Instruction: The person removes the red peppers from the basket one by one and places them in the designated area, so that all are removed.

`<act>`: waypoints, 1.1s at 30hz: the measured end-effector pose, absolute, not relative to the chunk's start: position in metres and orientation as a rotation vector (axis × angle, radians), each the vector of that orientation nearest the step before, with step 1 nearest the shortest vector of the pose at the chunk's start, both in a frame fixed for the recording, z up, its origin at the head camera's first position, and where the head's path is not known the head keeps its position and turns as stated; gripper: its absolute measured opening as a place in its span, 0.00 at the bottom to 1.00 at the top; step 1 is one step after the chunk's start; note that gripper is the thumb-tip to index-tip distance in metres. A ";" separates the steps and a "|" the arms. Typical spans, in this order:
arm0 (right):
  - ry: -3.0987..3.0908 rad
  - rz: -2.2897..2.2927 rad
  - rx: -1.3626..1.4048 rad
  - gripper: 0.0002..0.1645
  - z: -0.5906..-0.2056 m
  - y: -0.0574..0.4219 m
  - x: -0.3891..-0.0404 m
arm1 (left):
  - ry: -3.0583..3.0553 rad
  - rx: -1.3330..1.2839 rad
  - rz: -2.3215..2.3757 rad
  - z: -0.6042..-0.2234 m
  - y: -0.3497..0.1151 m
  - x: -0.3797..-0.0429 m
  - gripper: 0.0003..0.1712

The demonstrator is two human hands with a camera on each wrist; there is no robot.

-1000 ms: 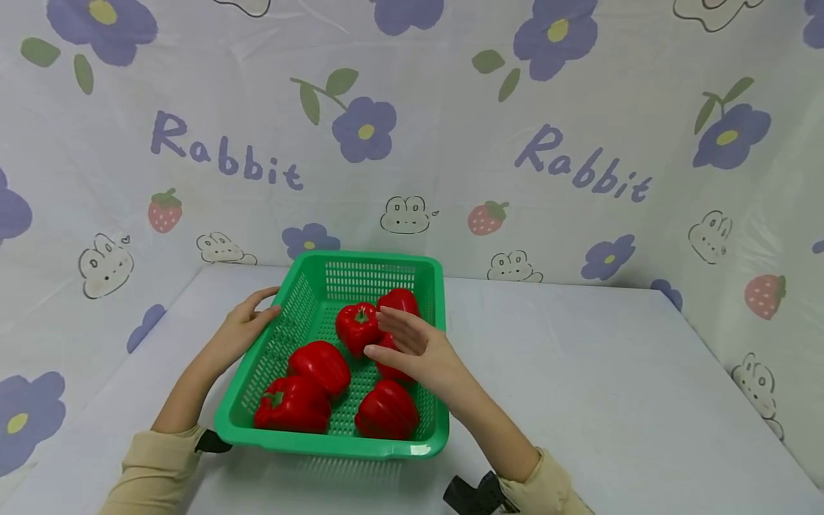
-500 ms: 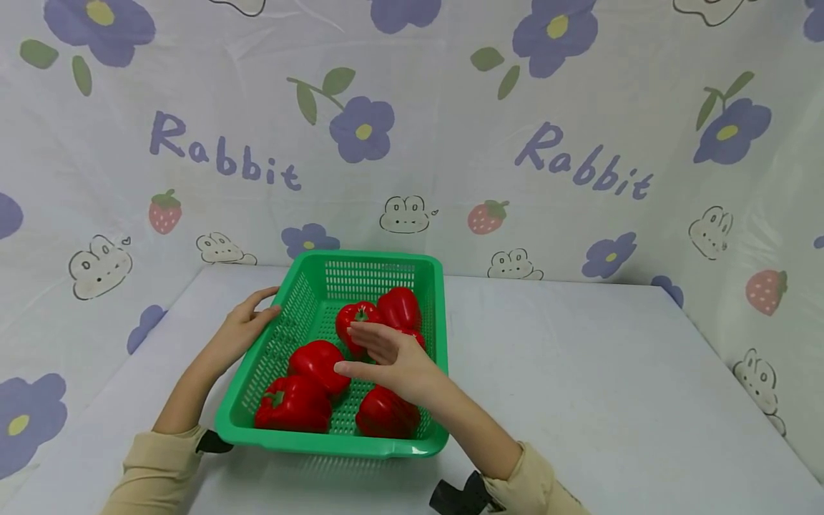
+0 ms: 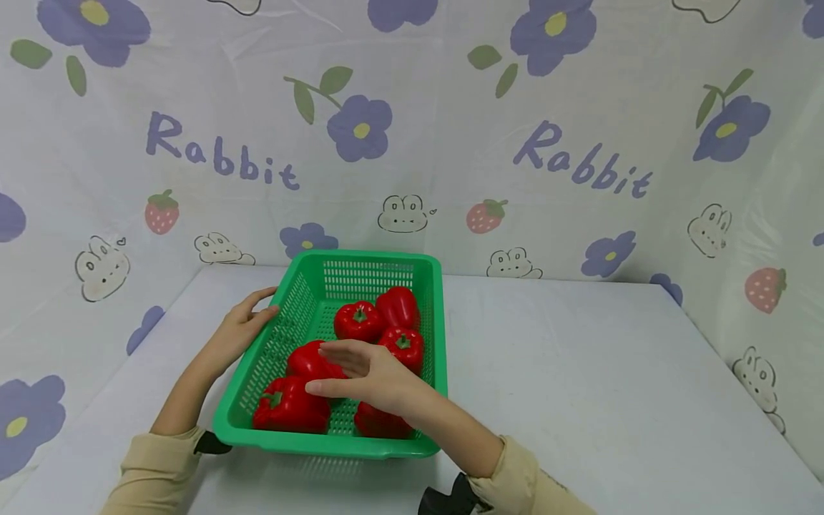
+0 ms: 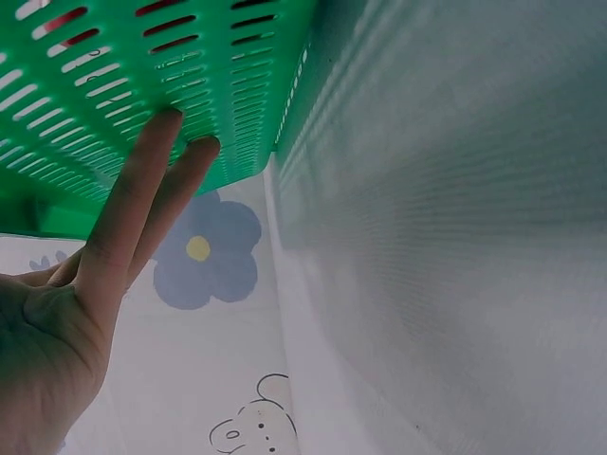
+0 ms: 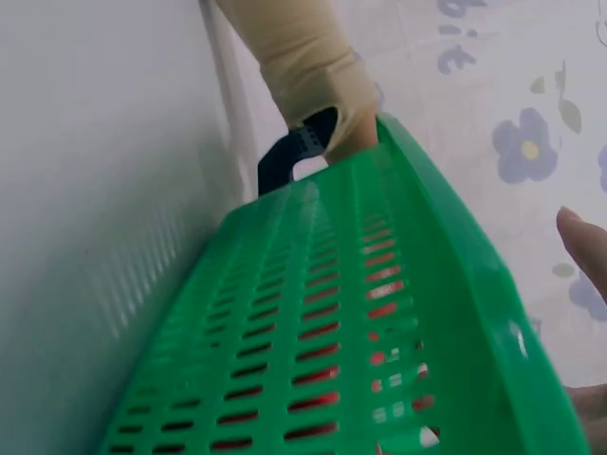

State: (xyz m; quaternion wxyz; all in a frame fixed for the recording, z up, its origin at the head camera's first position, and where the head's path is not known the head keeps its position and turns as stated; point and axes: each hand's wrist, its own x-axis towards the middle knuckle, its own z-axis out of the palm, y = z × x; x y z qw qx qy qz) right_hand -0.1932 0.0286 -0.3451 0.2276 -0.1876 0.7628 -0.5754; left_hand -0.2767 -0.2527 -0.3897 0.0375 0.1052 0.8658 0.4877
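A green slotted plastic basket (image 3: 322,442) stands on the white table and holds several red bell peppers. Two peppers, a bell pepper (image 3: 357,321) and another bell pepper (image 3: 398,307), lie toward the back. My left hand (image 3: 234,332) holds the basket's left rim; in the left wrist view two fingers (image 4: 133,209) lie straight against the slotted outer wall. Over the peppers hovers my right hand (image 3: 370,375), fingers extended, thumb apart, nothing held. It partly covers a left pepper (image 3: 309,360) and the front right pepper (image 3: 381,422). A stemmed pepper (image 3: 292,406) shows at front left.
The white table (image 3: 579,379) extends to the right of the basket. Behind it hangs a patterned cloth (image 3: 438,129) with flowers, rabbits and strawberries. A black wrist strap (image 3: 450,495) sits by the right sleeve.
My right hand has moved left and toward the front over the basket, uncovering the peppers at the back and right. The left hand and basket have stayed in place.
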 end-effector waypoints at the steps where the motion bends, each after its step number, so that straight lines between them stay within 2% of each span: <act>1: 2.101 -1.575 -0.517 0.38 -0.346 0.027 -0.193 | 2.661 0.323 1.494 -0.390 -0.253 -0.277 0.34; 33: 2.088 -1.432 -0.561 0.37 -0.352 0.001 -0.196 | 2.671 0.330 1.493 -0.392 -0.253 -0.277 0.34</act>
